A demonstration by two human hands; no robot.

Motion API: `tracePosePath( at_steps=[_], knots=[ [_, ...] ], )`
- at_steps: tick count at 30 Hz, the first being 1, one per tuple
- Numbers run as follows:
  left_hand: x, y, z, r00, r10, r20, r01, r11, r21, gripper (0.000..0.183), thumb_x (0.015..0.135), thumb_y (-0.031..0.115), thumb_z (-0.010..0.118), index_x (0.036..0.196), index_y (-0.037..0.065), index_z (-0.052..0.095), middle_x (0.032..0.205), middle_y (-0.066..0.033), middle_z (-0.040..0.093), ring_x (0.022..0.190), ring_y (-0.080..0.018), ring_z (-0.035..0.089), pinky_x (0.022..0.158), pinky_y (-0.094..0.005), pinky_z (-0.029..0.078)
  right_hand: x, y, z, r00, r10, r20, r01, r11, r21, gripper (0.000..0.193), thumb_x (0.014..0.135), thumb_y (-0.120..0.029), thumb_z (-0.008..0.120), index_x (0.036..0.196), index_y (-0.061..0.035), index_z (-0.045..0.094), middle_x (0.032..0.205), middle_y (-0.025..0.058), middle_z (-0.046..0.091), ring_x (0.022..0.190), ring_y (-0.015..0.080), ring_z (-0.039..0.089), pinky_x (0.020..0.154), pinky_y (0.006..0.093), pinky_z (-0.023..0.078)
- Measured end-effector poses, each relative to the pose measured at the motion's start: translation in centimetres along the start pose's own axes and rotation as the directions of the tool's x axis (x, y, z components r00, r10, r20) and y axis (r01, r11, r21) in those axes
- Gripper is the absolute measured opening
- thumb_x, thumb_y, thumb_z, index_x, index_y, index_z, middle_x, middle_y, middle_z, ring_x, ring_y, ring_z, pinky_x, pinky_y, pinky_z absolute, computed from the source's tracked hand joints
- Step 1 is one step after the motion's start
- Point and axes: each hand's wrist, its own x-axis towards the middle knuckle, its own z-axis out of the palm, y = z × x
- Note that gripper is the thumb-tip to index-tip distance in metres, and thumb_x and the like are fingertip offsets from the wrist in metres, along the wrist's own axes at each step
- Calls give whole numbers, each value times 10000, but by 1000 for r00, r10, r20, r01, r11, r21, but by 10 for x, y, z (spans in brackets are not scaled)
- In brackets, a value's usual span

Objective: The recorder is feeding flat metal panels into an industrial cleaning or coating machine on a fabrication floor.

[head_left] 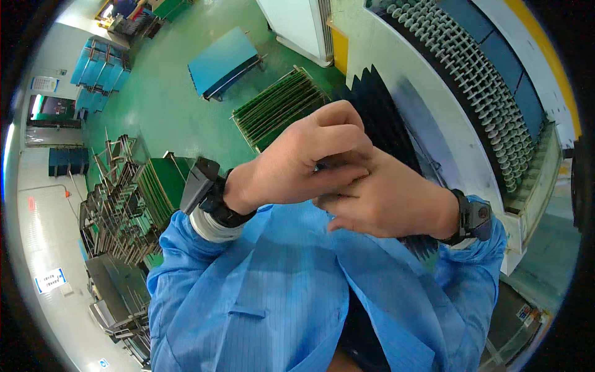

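My left hand [304,152] and my right hand [390,198] meet in front of my chest, the left partly over the right. Both have curled fingers, and the fingertips press together where they touch. A tiny dark spot shows between them, too small to name. Each wrist carries a black strapped device: one on the left wrist [207,193], another on the right wrist [474,220]. Blue striped sleeves and a blue work coat [279,266] cover my arms and body. Just beyond my hands stands a rack of upright green boards [282,105].
A machine with a bed of rollers [465,87] runs along the right. Beside it stands a black ridged rack [375,93]. Farther off are a blue-topped cart [223,59] and a white cabinet [300,25]. Metal frame racks [118,211] crowd the left side.
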Motion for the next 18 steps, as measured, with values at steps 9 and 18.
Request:
tracePosePath(
  at_steps=[9, 18],
  knots=[
    [-24, 14, 6, 1000, -15, -23, 14, 998, -65, 250, 779, -35, 647, 1023, 18, 635, 945, -121, 602, 864, -264, 598, 738, -352, 502, -3, -9, 2, 998, -35, 60, 23, 983, 181, 239, 775, -305, 690, 840, -92, 604, 853, 98, 573, 973, 303, 558, 876, 447, 447],
    [-48, 12, -18, 982, -187, 29, 176, 844, -507, 256, 838, -35, 595, 1093, -20, 606, 1076, -119, 600, 1001, -201, 586, 868, -315, 468, 20, -28, -4, 997, 62, 53, -66, 995, 77, 319, 790, -334, 693, 994, -92, 654, 978, 57, 613, 1090, 269, 527, 931, 454, 427]
  ],
)
